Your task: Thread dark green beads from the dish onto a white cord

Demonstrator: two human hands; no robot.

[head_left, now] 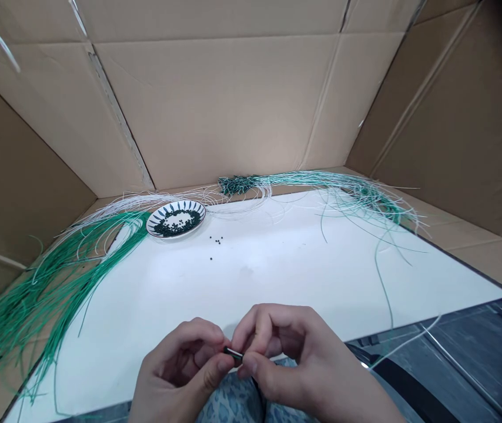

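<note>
Low in the middle, my left hand (184, 364) and my right hand (277, 358) meet with fingertips almost touching. Between them is a small black tube-like piece (233, 353) with a thin pale strand along it; its exact kind is too small to make out. The thumb and forefinger of each hand are pinched at one end of it. From behind my right wrist, a white-and-green strand (405, 342) runs out to the right. A patterned plate (176, 204) farther back holds many small black beads (176, 228).
A few loose beads (218, 240) lie on the white board (277, 270). Green strands (57, 282) spread at left, white strands (119, 205) behind them. At the back lies a bundle of strands (304, 178) with dark ends. Cardboard walls (220, 106) enclose the board.
</note>
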